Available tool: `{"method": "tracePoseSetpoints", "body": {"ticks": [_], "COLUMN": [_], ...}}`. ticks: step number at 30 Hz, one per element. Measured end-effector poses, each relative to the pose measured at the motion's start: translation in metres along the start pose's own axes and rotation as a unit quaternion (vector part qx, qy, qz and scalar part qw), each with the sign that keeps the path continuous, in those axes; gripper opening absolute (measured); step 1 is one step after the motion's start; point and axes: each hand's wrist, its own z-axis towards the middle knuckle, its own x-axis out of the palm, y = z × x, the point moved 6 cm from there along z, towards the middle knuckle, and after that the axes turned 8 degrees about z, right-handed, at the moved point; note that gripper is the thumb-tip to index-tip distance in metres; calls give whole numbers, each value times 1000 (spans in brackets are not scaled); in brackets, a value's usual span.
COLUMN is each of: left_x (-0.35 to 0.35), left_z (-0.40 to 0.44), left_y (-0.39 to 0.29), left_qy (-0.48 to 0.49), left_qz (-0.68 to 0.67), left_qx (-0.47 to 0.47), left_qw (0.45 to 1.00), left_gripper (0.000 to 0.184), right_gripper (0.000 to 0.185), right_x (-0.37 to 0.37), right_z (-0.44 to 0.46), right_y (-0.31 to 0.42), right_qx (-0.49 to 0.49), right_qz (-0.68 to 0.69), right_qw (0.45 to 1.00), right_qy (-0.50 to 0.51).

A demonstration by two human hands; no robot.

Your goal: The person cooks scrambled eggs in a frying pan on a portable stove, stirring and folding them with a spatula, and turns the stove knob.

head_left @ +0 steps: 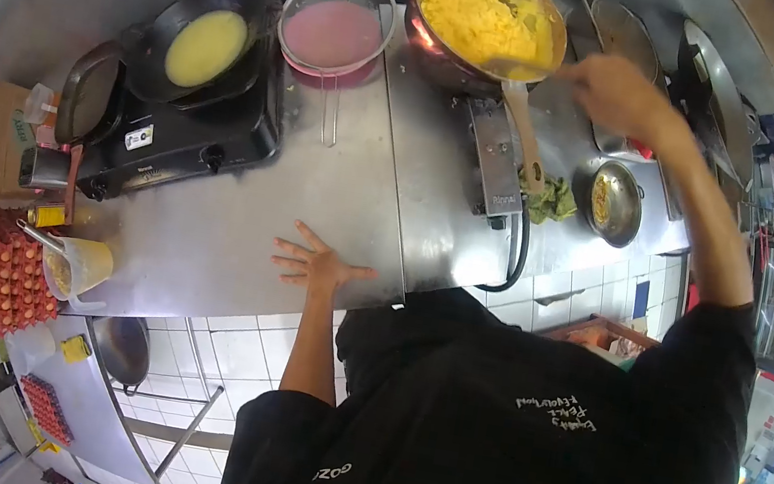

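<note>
My left hand lies flat on the steel counter, fingers spread, holding nothing. Over the lit burner, my right hand is closed around a spatula whose blade reaches into the pan; its handle is mostly hidden by my fingers. Yellow scrambled egg fills much of that frying pan, and flame glows at its left side. The pan's wooden handle points toward me, untouched by either hand.
Left stands a black gas stove with a dark pan holding a pale yellow round. A strainer rests over a pink bowl. Stacked egg trays and a pitcher sit front left; a small metal pan sits right.
</note>
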Motion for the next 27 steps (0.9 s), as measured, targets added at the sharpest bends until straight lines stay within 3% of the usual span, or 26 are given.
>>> {"method": "tracePoseSetpoints", "body": {"ticks": [1,2,3,6,7,9,10,11,12,14,16,17,19,21,23,25,27], "left_x": [-4,-4,-2,-1,-6,-19,-8,2,8,-15,-4,-18,-27,-3,13,17,10], "left_z": [1,0,-4,-9,-18,-40,-35,-31,-44,-115,-142,-163,-200,-182,-172,-177,-194], "left_y": [-1,-1,0,1,3,-12,-22,-50,-80,-178,-251,-272,-307,-322,-332,-340,-339], "left_qy": [-6,-3,0,-40,-48,-99,-107,-218,-319,-113,78,73,199,198,193,78,83], "left_qz": [-5,-6,-5,-4,-2,56,54,-11,-71,-303,-408,-408,-508,-483,-451,-425,-424], "left_qx": [1,3,5,23,20,24,19,164,307,367,326,325,283,290,300,347,329], "left_qw": [1000,1000,1000,999,999,993,993,962,894,872,849,850,789,802,818,832,839], "left_gripper": [203,202,202,199,199,169,169,144,120,83,77,77,69,59,49,39,40], "right_gripper": [41,39,39,36,35,34,32,30,29,29,30,29,28,34,30,27,23], "right_x": [23,46,54,44,26,6,6,6,33,48,38,20,-18,-35,-2,34,42], "right_z": [4,23,41,62,54,38,20,12,24,57,53,46,21,-15,-5,17,57], "right_y": [-3,-8,-9,-20,-19,-15,-8,-9,-21,-37,-56,-60,-61,-64,-82,-104,-122], "right_qx": [-7,65,66,84,96,98,86,74,50,27,6,-17,-49,-24,-33,-35,-50], "right_qz": [2,-29,-28,7,-6,-20,-31,-41,-66,-45,-25,-28,-31,-117,-96,-76,-40], "right_qw": [999,997,997,995,995,995,996,996,996,998,996,997,997,991,995,996,995], "right_qy": [38,-2,-5,-62,-22,7,7,8,29,-27,-80,-68,-53,58,24,-5,-76]}}
